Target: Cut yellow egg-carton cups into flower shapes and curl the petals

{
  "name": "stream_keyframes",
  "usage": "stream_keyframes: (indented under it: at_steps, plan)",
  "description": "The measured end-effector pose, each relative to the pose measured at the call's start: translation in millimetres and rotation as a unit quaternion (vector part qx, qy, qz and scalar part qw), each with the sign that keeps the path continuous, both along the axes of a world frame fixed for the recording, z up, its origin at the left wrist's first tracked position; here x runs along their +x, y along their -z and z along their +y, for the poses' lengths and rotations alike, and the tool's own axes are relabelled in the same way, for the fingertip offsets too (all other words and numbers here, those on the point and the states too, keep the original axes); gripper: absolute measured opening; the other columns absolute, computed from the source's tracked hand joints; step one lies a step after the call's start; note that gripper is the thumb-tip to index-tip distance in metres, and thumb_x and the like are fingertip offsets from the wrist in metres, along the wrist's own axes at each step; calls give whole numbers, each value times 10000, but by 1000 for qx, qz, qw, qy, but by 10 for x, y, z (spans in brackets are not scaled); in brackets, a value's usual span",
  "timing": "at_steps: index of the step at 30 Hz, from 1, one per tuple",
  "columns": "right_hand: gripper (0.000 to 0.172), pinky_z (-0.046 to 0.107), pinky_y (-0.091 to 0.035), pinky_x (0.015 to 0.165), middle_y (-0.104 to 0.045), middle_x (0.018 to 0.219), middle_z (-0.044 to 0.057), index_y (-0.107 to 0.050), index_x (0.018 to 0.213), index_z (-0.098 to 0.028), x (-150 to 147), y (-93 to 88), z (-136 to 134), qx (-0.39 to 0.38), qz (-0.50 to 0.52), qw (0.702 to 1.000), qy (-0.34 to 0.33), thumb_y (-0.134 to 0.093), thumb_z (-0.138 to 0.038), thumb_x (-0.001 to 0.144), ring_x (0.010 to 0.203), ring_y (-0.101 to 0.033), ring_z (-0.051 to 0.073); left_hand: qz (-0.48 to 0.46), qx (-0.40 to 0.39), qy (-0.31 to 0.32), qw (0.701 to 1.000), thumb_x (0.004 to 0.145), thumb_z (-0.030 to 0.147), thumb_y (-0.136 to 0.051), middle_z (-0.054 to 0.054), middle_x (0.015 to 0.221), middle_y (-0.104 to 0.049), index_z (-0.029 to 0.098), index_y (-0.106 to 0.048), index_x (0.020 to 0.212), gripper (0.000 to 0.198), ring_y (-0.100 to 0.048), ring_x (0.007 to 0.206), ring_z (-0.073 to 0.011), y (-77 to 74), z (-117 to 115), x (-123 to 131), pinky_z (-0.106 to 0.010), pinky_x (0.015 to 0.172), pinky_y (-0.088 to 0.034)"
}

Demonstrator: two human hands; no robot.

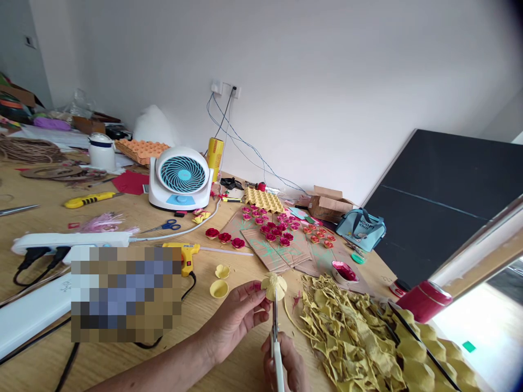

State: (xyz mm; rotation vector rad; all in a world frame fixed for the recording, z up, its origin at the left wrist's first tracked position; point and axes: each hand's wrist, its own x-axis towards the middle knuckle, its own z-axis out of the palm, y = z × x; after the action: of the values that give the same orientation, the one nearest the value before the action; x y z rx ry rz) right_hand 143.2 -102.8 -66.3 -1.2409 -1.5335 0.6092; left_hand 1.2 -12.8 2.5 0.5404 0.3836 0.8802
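My left hand (239,316) pinches a small yellow egg-carton cup (273,286) shaped like a flower, held just above the wooden table (49,218). My right hand (288,367) grips white-handled scissors (275,337), blades pointing up into the yellow cup. Two more yellow cups (220,280) lie on the table left of my left hand. A heap of yellow carton scraps (347,332) lies to the right of both hands.
Red paper roses (272,228) sit on cardboard sheets. Behind them are a yellow egg tray (263,198), a white desk fan (182,177), a yellow glue gun (186,256), a power strip (69,239), blue scissors (165,226), a paint dish (343,270), a teal bag (362,228) and a red cup (425,299).
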Motion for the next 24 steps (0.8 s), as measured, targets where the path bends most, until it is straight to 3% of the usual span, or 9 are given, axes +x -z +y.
stream_keyframes:
  at_steps: [16,24]
  plan:
    - [464,253,-372,486,-484,564,-9,-645,845,-229,-7,5,-5,11,1,1000,8,-452,-646,904,528,-455,157,-19,-30,3,999,602,228,-908,-15,760,-690,138,-682,793,310,-612,696,-106,24,-27,18,-237,657,-514]
    - [501,258,-366,486,-466,543,-11,-637,798,-232,26,9,23,17,-11,1000,17,-441,-684,888,534,-456,162,-51,-63,9,997,646,174,-877,-29,780,-711,129,-683,823,267,-639,685,-106,115,-11,34,-225,657,-533]
